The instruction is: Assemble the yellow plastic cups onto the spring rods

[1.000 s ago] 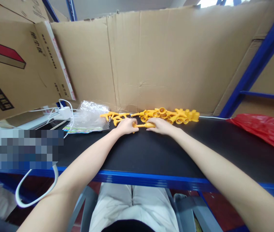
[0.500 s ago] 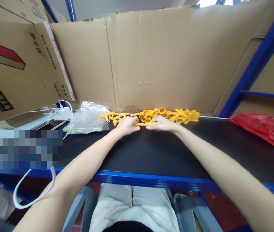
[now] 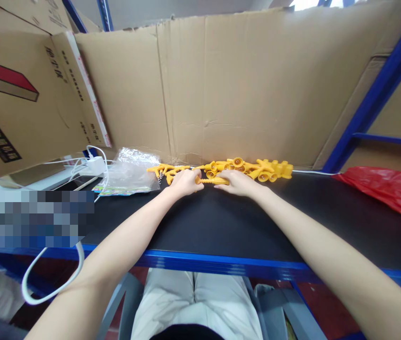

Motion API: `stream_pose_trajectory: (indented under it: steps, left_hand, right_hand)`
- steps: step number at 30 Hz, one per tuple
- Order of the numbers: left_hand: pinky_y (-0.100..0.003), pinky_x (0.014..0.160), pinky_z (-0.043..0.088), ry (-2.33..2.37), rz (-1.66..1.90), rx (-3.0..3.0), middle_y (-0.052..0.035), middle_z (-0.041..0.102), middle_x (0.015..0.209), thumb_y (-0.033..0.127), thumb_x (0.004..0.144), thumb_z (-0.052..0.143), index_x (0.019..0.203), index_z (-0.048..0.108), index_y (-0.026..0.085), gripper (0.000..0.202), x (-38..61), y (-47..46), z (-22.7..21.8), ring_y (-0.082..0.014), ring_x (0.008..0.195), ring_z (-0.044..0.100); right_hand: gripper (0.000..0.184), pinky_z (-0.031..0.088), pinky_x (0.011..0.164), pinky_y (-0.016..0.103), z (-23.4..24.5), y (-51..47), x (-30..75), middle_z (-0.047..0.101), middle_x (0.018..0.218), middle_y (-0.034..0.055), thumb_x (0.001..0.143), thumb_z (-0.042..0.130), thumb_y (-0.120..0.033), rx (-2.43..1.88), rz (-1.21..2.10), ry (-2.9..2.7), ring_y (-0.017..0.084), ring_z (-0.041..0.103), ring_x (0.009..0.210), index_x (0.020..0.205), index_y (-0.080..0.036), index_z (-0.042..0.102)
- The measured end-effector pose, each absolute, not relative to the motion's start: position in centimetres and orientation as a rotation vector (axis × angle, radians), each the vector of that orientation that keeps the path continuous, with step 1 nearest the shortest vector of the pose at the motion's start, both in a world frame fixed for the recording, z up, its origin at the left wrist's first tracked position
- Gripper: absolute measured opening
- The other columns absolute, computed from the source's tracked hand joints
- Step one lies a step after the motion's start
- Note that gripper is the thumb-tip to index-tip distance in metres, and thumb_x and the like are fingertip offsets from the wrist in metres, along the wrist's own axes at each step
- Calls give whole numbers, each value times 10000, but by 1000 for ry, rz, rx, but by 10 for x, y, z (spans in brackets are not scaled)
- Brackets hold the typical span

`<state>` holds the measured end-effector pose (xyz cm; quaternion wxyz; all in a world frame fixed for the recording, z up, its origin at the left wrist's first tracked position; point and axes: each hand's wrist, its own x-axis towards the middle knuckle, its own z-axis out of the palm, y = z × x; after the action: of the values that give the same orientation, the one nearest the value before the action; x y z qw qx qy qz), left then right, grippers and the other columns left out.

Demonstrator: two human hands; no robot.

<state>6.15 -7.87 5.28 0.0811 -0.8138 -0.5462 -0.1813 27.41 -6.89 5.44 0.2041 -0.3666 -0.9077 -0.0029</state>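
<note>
A yellow plastic piece with a ridged rod (image 3: 206,181) spans the gap between my two hands. My left hand (image 3: 186,182) is closed around its left end, where a round, cup-like part shows by the thumb. On the thicker right end, my right hand (image 3: 239,183) is closed, fingers hiding part of it. Whether this is one piece or two joined pieces, I cannot tell. Just behind my hands lies a pile of yellow plastic parts with round cups (image 3: 238,162). Yellow branch-shaped parts (image 3: 165,169) and a small metal spiral (image 3: 160,176) lie left of my left hand.
A clear plastic bag (image 3: 129,174) lies on the black tabletop (image 3: 221,222), left of the yellow parts. Further left are a white charger (image 3: 95,164) and cables. A red plastic bag (image 3: 384,191) lies at right. Cardboard (image 3: 257,85) stands along the back; blue rail (image 3: 221,262) edges the front.
My right hand's fingers have shifted slightly and curled more over the yellow piece, whose thicker part shows more now. My left hand has stayed nearly in place. The view has shifted slightly.
</note>
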Motion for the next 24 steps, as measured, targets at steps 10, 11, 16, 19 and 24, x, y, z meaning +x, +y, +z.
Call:
stream_pose_trajectory:
  steps: [10,11,16,19,24]
  left_hand:
    - [-270,638,418,-1625,-550,-2414,-33,651,831,287,670,555,956,582,223,295,63,-77,50,-209,788,600]
    - [-271,635,419,-1620,-540,-2416,-33,652,837,287,670,554,955,580,226,292,63,-77,50,-210,783,601]
    - [-275,650,423,-1539,-538,-2427,-35,652,875,267,690,539,979,560,224,294,68,-85,52,-209,792,605]
    - [-277,643,422,-1519,-550,-2434,-37,649,857,285,696,535,972,557,217,285,72,-87,53,-213,785,606]
    - [-295,649,429,-1635,-500,-2425,-34,641,842,291,678,546,948,564,226,278,68,-80,50,-228,801,601]
  right_hand:
    - [273,322,551,257,58,-76,272,574,651,16,770,557,-445,-1086,196,-2496,132,479,570,771,-180,622]
    - [288,315,537,253,60,-77,272,565,636,11,752,572,-459,-1109,254,-2481,126,471,558,760,-176,625]
    - [419,344,490,250,64,-77,274,517,518,1,763,509,-548,-1126,720,-2370,103,451,468,666,-157,624]
    - [505,383,487,254,61,-72,277,506,471,10,804,416,-582,-1121,882,-2272,100,455,432,605,-156,602]
    - [396,446,642,284,56,-68,277,641,789,57,740,567,-520,-1155,624,-2350,158,581,676,887,-158,633]
